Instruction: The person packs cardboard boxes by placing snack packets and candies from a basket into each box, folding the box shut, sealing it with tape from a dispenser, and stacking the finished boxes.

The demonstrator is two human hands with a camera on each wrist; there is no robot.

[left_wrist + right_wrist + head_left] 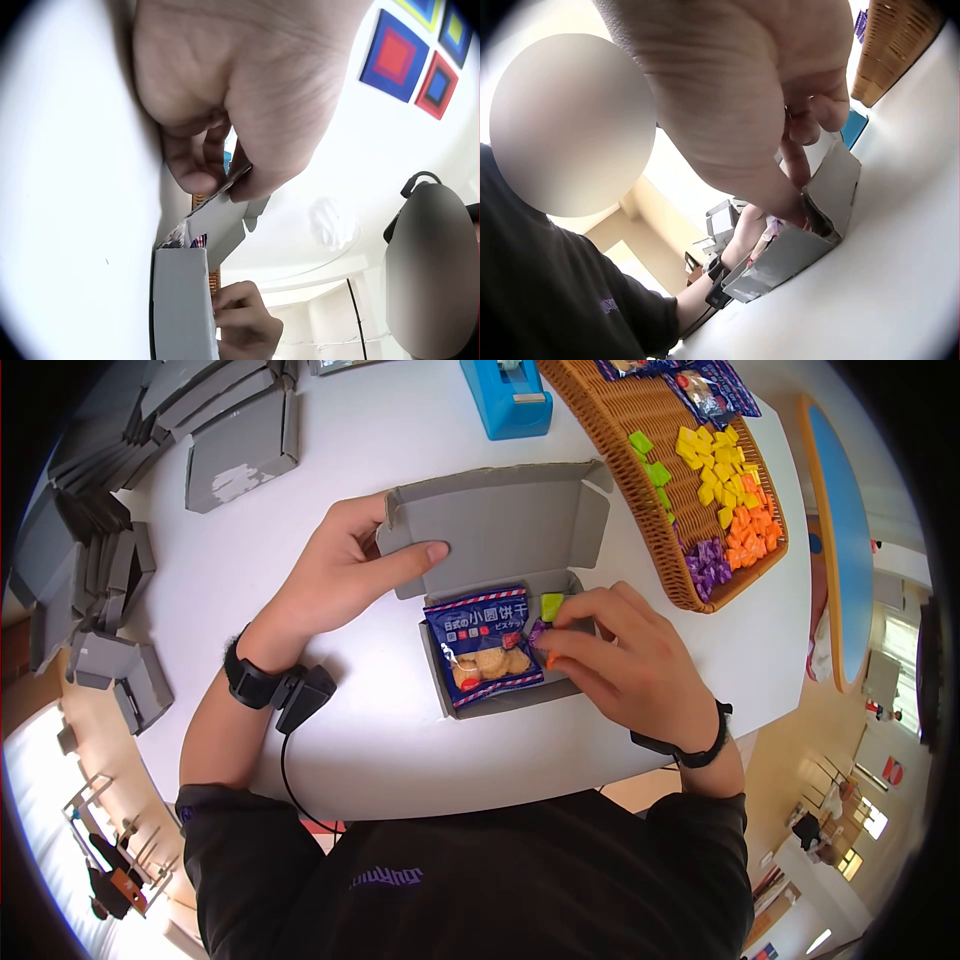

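A grey cardboard box (500, 710) stands open on the table with its lid (500, 520) raised. My left hand (325, 575) grips the lid's left side, thumb on the inner face and fingers behind it. Inside the box lies a blue biscuit packet (485, 650). Right of the packet sit a green wrapped candy (552, 606) and a purple wrapped candy (540, 630). My right hand (630, 660) reaches into the box's right end, pinching an orange wrapped candy (551, 661) at its fingertips. In the right wrist view its thumb dips behind the box wall (780, 259).
A wicker basket (655, 530) at the right holds green, yellow, orange and purple candies plus blue packets (715, 395). A blue tape dispenser (508, 400) stands behind the box. Grey flattened and folded boxes (245, 450) pile up at the left. A cable (290, 770) hangs from the left wrist.
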